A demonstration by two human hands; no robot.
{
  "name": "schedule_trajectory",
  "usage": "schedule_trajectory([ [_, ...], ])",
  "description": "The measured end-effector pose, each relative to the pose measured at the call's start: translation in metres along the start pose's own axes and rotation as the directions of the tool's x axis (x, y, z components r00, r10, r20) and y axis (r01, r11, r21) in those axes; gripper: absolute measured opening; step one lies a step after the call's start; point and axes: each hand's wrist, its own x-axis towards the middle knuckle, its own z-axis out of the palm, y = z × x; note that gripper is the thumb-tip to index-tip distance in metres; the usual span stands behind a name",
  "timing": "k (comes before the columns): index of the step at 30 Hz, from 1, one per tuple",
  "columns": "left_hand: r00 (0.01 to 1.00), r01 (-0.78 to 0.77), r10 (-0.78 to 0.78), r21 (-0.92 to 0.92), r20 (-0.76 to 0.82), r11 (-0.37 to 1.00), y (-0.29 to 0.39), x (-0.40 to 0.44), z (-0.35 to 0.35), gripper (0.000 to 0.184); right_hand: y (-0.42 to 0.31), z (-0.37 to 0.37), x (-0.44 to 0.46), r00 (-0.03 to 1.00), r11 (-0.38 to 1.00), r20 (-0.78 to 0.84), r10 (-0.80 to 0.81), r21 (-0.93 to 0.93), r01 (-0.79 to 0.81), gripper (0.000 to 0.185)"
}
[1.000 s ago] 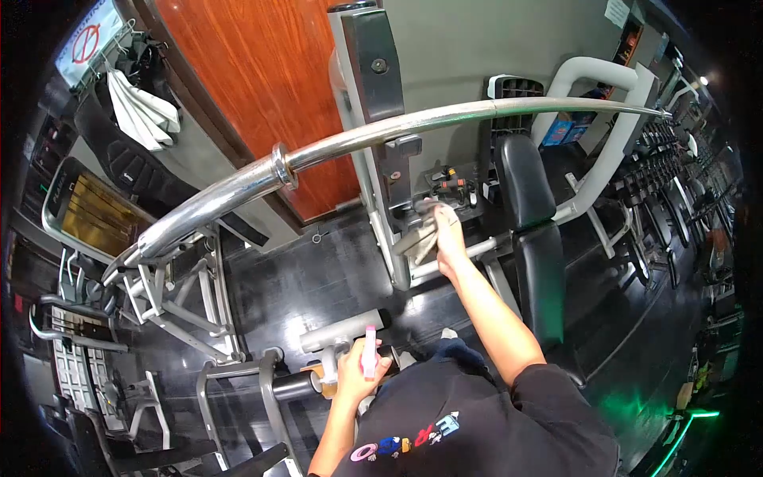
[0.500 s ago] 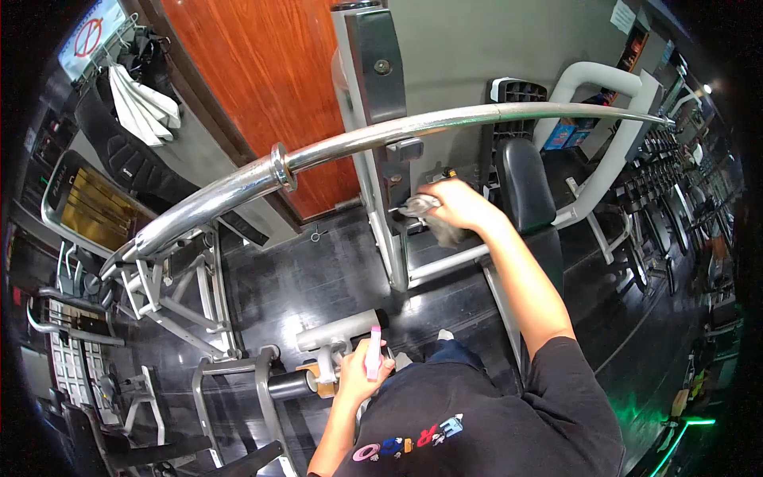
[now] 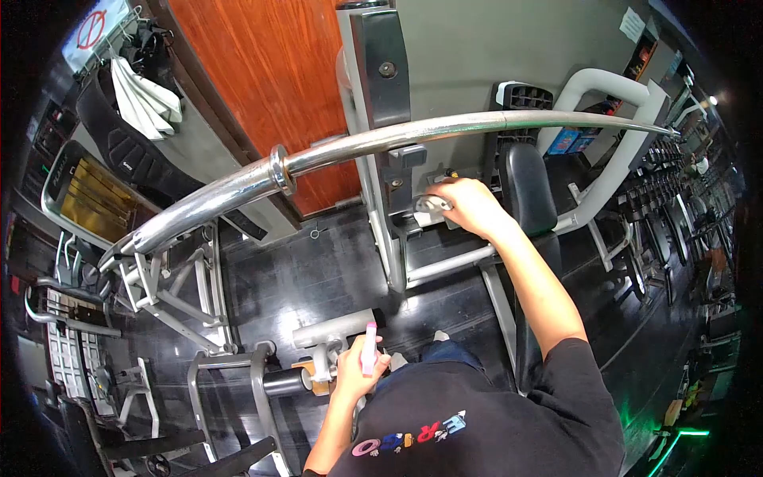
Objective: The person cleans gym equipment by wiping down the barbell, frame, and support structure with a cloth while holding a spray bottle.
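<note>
My left hand (image 3: 355,376) is closed around a slim pink-and-white object (image 3: 369,354), held upright low in front of my body; its lower end is hidden by my fingers. My right hand (image 3: 475,208) reaches forward beside the rack's upright (image 3: 383,207). Its fingers are wrapped on a crumpled grey cloth (image 3: 433,204), slightly blurred and partly covered by the hand. Above both hands a shiny metal barbell (image 3: 413,132) crosses the view. Whether the cloth touches the rack's metal I cannot tell.
A black padded backrest (image 3: 528,187) stands right of my right hand. A grey roller pad (image 3: 334,328) lies ahead of my left hand. Metal frames (image 3: 262,397) stand at the left, dumbbell racks (image 3: 652,191) at the right. Behind the rack is a wooden door (image 3: 262,71).
My right hand has shifted slightly right, and the cloth that hung below it now shows less. My left hand keeps its hold on the pink-and-white object. The view has tilted slightly.
</note>
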Motion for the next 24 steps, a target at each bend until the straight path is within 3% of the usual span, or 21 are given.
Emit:
schedule_trajectory([
  [2, 1.000, -0.014, 0.014, 0.014, 0.018, 1.000, 0.000, 0.003, 0.002, 0.042, -0.013, 0.004, 0.003, 0.999, 0.999, -0.047, 0.023, 0.038, -0.021, 0.030],
  [4, 0.999, -0.031, 0.030, 0.031, 0.041, 0.999, 0.002, 0.007, 0.003, 0.042, -0.018, 0.020, 0.006, 0.998, 0.999, 0.066, -0.017, 0.028, 0.015, 0.032],
  [6, 0.997, -0.013, 0.010, 0.042, 0.074, 0.999, 0.008, 0.008, 0.002, 0.044, -0.014, 0.023, 0.000, 1.000, 0.997, 0.017, -0.011, 0.080, 0.009, 0.025],
  [8, 0.998, -0.020, 0.017, 0.045, 0.063, 0.999, 0.011, 0.009, 0.001, 0.044, -0.003, 0.014, -0.013, 0.992, 0.997, 0.101, 0.078, -0.001, -0.078, 0.024],
  [10, 0.998, -0.026, 0.024, 0.043, 0.053, 0.999, 0.010, 0.006, 0.000, 0.044, 0.006, 0.010, -0.042, 0.993, 0.997, 0.092, 0.069, -0.024, -0.067, 0.024],
  [12, 1.000, -0.010, 0.010, 0.039, 0.023, 0.999, 0.003, 0.005, 0.001, 0.043, 0.013, 0.030, -0.078, 0.953, 0.826, 0.079, 0.292, 0.481, -0.293, 0.022],
  [14, 1.000, -0.017, 0.017, 0.021, 0.002, 1.000, 0.003, 0.001, 0.001, 0.042, 0.006, 0.072, -0.119, 0.832, 0.456, 0.168, 0.528, 0.771, -0.444, 0.021],
  [16, 1.000, -0.024, 0.025, 0.009, -0.018, 1.000, 0.003, 0.005, 0.003, 0.041, -0.019, 0.094, -0.152, 0.725, 0.227, 0.264, 0.636, 0.834, -0.503, 0.019],
  [20, 1.000, 0.001, -0.002, -0.069, -0.021, 0.998, 0.012, 0.018, 0.019, 0.037, -0.043, 0.114, -0.192, 0.702, 0.131, 0.421, 0.574, 0.799, -0.587, 0.021],
  [24, 1.000, 0.014, -0.012, -0.126, 0.021, 0.992, 0.012, 0.046, 0.042, 0.033, -0.036, 0.113, -0.203, 0.703, 0.154, 0.378, 0.602, 0.809, -0.567, 0.021],
])
